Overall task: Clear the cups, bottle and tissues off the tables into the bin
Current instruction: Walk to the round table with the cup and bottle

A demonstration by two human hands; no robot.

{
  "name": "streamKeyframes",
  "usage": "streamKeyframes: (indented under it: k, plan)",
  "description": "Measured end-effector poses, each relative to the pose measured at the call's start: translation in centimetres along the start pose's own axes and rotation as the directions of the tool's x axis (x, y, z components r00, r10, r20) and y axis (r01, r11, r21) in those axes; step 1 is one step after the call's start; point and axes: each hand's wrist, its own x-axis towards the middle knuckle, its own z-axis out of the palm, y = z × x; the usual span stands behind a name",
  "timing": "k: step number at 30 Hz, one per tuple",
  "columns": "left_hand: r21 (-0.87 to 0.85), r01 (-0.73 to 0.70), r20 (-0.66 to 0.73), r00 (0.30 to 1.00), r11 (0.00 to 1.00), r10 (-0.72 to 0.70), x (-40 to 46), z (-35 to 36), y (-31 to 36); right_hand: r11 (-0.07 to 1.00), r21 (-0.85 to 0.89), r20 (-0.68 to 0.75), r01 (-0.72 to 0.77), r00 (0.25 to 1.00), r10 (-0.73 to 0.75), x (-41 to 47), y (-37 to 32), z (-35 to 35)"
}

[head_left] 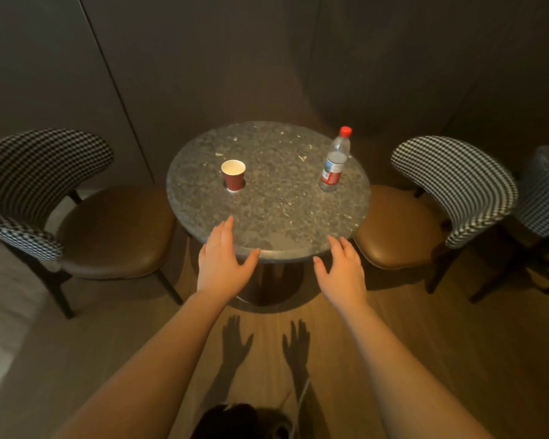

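Observation:
A red paper cup [233, 175] with a white inside stands upright on the left half of a round dark stone table [276, 213]. A clear plastic bottle [335, 160] with a red cap and red-white label stands upright near the table's right edge. My left hand [221, 263] hovers open, palm down, over the table's near edge, well short of the cup. My right hand [343, 274] is open too, fingers spread, just off the near right rim. Both hands hold nothing. No bin and no tissues are in view.
A houndstooth-backed chair with a brown seat [108, 229] stands left of the table, another [425, 217] on the right, and part of a third [545, 191] at the far right. Dark wall panels rise behind. The floor is wood, with a pale surface at the left edge.

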Motion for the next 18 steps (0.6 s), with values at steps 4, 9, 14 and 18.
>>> streamKeyframes:
  k: [4, 9, 14, 18]
  plan:
    - [-0.028, 0.077, -0.031, 0.996, 0.997, -0.078, 5.7, 2.4, -1.0, 1.000, 0.024, 0.064, 0.007, 0.998, -0.008, 6.6, 0.4, 0.5]
    - [-0.191, 0.156, -0.057, 0.984, 0.969, -0.170, 12.5, 5.7, -2.7, 1.000, 0.020, 0.097, -0.004, 0.995, 0.002, 13.6, 0.5, 1.9]
    - [-0.400, 0.333, -0.028, 0.927, 0.854, -0.375, 19.8, 8.7, -5.3, 0.997, 0.025, 0.153, -0.068, 0.986, 0.063, 19.8, 0.2, 3.5]
    - [-0.468, 0.418, -0.008, 0.879, 0.779, -0.476, 24.9, 10.1, -6.9, 0.995, 0.001, 0.178, -0.097, 0.979, 0.096, 23.7, 0.3, 4.7]
